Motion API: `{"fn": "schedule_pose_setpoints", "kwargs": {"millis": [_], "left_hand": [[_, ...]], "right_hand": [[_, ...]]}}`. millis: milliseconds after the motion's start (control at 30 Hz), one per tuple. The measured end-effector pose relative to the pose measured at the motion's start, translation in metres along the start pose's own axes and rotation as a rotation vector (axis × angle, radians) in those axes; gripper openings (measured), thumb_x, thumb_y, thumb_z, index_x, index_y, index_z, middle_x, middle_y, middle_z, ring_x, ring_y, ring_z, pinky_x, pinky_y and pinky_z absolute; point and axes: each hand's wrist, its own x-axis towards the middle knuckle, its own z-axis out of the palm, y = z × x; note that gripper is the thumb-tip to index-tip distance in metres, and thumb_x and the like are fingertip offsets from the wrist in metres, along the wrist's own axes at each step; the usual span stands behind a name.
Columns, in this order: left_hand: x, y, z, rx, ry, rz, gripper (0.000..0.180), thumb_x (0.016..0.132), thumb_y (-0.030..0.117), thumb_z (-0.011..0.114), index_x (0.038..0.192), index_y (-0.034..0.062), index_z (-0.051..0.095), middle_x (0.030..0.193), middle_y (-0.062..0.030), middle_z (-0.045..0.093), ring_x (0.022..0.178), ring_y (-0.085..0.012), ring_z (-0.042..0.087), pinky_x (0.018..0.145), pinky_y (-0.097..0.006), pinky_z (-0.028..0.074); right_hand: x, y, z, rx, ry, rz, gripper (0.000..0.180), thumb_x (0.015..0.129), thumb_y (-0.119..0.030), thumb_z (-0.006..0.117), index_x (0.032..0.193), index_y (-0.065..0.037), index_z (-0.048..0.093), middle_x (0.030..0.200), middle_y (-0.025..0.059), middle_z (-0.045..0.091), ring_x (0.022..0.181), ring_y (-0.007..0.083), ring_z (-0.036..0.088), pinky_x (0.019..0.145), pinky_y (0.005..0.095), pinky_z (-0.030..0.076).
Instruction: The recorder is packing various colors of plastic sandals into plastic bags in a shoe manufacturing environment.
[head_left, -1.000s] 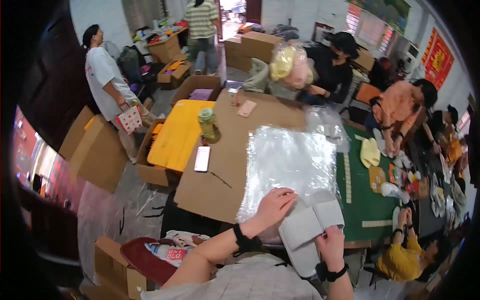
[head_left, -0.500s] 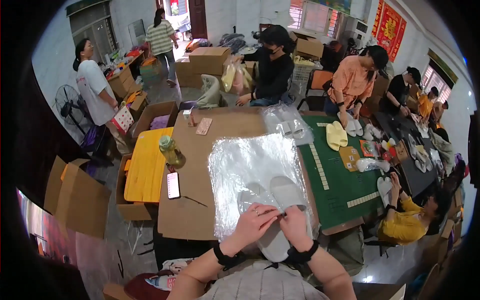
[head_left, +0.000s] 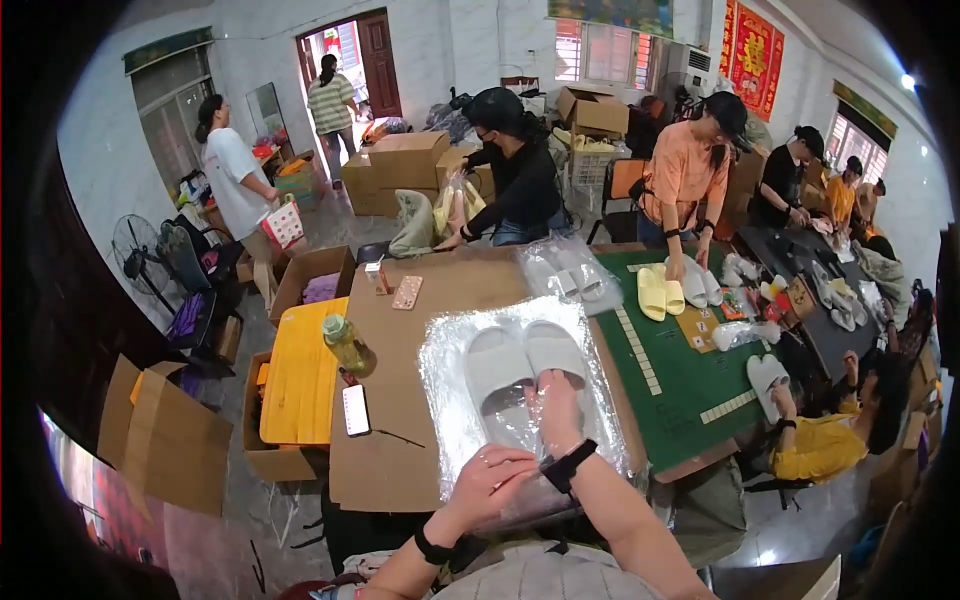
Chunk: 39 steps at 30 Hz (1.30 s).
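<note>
A pair of pale grey slippers, the left slipper (head_left: 500,362) and the right slipper (head_left: 554,350), lies side by side with toes away from me. Clear plastic film from a bag (head_left: 455,350) covers at least part of them, on top of a stack of shiny clear bags. My right hand (head_left: 556,408) reaches forward to the right slipper, its fingers closed at the strap opening and partly hidden there. Nearer to me, my left hand (head_left: 492,482) has its fingers curled together at the near edge of the clear bag.
The brown cardboard tabletop (head_left: 390,465) holds a phone (head_left: 356,410), a green bottle (head_left: 347,345) and a pink phone case (head_left: 407,292). Bagged slippers (head_left: 568,272) lie at its far right. A green mat (head_left: 650,400) adjoins it. Several co-workers stand or sit around.
The slippers have moved away from me, farther onto the bag stack. My right hand has gone forward from the bag's edge to the right slipper; my left hand has dropped lower.
</note>
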Motion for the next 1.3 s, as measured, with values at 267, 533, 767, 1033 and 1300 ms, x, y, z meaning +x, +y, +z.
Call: {"fn": "schedule_pose_setpoints", "kwargs": {"millis": [267, 533, 767, 1033, 1300], "left_hand": [[-0.011, -0.009, -0.019, 0.051, -0.072, -0.005, 0.024, 0.081, 0.008, 0.076, 0.105, 0.0098, 0.076, 0.11, -0.0062, 0.072, 0.096, -0.0261, 0.065, 0.082, -0.035, 0.054], [-0.02, -0.032, -0.027, 0.23, 0.281, -0.377, 0.036, 0.081, 0.024, 0.08, 0.111, 0.0053, 0.071, 0.111, -0.0162, 0.069, 0.101, -0.0332, 0.065, 0.087, -0.041, 0.052], [-0.042, -0.045, -0.031, 0.111, 0.081, -1.028, 0.05, 0.086, 0.043, 0.075, 0.106, -0.0025, 0.069, 0.084, -0.015, 0.07, 0.073, -0.0264, 0.068, 0.068, -0.038, 0.054], [-0.068, -0.066, -0.024, -0.294, -0.038, -1.083, 0.028, 0.085, 0.026, 0.079, 0.09, -0.0005, 0.074, 0.067, -0.0024, 0.064, 0.054, -0.0092, 0.053, 0.051, -0.026, 0.043], [-0.074, -0.057, -0.034, -0.614, 0.063, -1.124, 0.015, 0.095, 0.011, 0.065, 0.101, -0.0011, 0.072, 0.074, -0.0006, 0.066, 0.053, -0.0057, 0.046, 0.048, -0.023, 0.037]], "right_hand": [[-0.012, -0.003, 0.006, 0.08, -0.053, -0.008, 0.051, 0.092, -0.029, 0.067, 0.124, 0.006, 0.05, 0.112, 0.0258, 0.057, 0.104, 0.0434, 0.059, 0.087, 0.0477, 0.051], [-0.119, 0.014, -0.133, 0.814, -0.721, 0.135, 0.014, 0.091, -0.013, 0.074, 0.094, 0.0, 0.075, 0.081, 0.0047, 0.072, 0.075, 0.0074, 0.062, 0.067, 0.0231, 0.05], [-0.099, 0.083, -0.14, 0.693, -0.047, 0.484, 0.017, 0.092, -0.015, 0.071, 0.092, 0.002, 0.07, 0.073, -0.0044, 0.062, 0.066, 0.0015, 0.051, 0.057, 0.0194, 0.04], [-0.103, 0.106, -0.098, 0.411, -0.338, 0.563, 0.029, 0.088, -0.025, 0.076, 0.099, 0.002, 0.073, 0.08, 0.0047, 0.072, 0.076, 0.0104, 0.067, 0.068, 0.026, 0.051], [-0.085, 0.12, -0.117, 0.811, -0.572, 0.714, 0.022, 0.093, -0.018, 0.069, 0.105, 0.0, 0.073, 0.086, 0.0034, 0.073, 0.061, 0.0032, 0.053, 0.055, 0.0199, 0.042]]}}
